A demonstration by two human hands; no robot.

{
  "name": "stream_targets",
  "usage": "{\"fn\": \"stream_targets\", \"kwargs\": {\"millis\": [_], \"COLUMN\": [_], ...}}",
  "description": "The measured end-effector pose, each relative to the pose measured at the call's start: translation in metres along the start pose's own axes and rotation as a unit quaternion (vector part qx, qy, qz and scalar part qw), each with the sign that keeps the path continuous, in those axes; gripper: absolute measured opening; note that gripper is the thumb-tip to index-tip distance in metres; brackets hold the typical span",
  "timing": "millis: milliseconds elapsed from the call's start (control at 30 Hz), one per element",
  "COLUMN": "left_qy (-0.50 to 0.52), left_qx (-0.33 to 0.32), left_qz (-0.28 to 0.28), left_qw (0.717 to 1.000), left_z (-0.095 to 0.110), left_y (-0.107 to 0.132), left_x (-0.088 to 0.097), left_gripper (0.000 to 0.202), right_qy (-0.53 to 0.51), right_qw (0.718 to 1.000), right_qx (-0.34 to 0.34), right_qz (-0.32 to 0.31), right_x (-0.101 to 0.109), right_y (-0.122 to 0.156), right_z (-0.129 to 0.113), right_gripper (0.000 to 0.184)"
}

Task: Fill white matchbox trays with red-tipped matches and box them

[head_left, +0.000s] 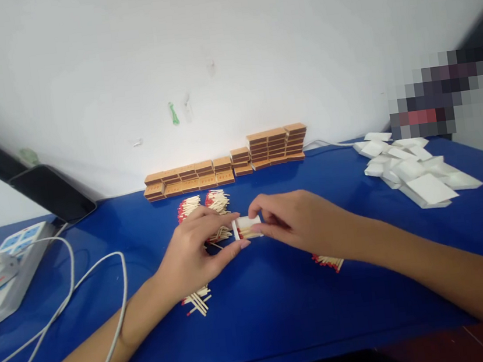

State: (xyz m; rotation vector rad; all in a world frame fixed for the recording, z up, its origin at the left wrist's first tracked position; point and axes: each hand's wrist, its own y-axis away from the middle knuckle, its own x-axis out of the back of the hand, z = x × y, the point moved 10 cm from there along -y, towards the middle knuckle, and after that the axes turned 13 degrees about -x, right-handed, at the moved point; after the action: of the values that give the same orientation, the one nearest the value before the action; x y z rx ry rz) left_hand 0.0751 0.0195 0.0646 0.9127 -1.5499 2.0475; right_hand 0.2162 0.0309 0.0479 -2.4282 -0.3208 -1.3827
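Both hands meet at the middle of the blue table point(284, 316). My left hand point(195, 251) and my right hand point(296, 218) pinch a small white matchbox tray point(247, 227) between their fingertips; red-tipped matches lie inside it. Loose piles of matches point(203, 204) lie just behind my left hand. A smaller bunch point(198, 301) lies under my left wrist and another bunch point(329, 262) under my right wrist.
A row of stacked brown matchbox sleeves point(231, 164) lines the white wall. A heap of empty white trays point(414, 171) sits at the right. A power strip point(6, 268) with white cables point(99, 280) lies at the left, beside a dark phone point(51, 192).
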Motion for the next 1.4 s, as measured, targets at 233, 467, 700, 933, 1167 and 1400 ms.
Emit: {"fn": "stream_targets", "kwargs": {"millis": [233,467,700,933,1167,1400], "left_qy": [-0.052,-0.061,-0.058,-0.061,-0.052,-0.004], "left_qx": [0.001,-0.027,-0.024,-0.037,-0.011,0.024], "left_qz": [0.023,0.021,0.011,0.009,-0.008,-0.012], "left_qw": [0.998,0.998,0.998,0.997,0.999,1.0], "left_z": [-0.009,-0.005,-0.006,-0.004,-0.008,-0.007], "left_y": [0.002,0.001,0.001,0.001,0.002,0.003], "left_x": [0.017,0.017,0.016,0.016,0.011,0.001], "left_gripper": [0.036,0.037,0.037,0.035,0.036,0.037], "right_qy": [0.061,0.067,0.081,0.109,0.034,-0.098], "right_qw": [0.991,0.961,0.962,0.959,0.971,0.992], "right_qx": [-0.093,-0.16,-0.154,-0.15,-0.135,-0.039], "right_qz": [-0.078,-0.214,-0.21,-0.216,-0.194,-0.063], "right_x": [0.034,0.011,0.005,0.002,0.007,0.018], "right_y": [-0.016,-0.009,-0.009,-0.006,-0.011,-0.006], "right_z": [0.077,0.111,0.101,0.106,0.093,0.022], "right_gripper": [0.02,0.019,0.013,0.011,0.02,0.022]}}
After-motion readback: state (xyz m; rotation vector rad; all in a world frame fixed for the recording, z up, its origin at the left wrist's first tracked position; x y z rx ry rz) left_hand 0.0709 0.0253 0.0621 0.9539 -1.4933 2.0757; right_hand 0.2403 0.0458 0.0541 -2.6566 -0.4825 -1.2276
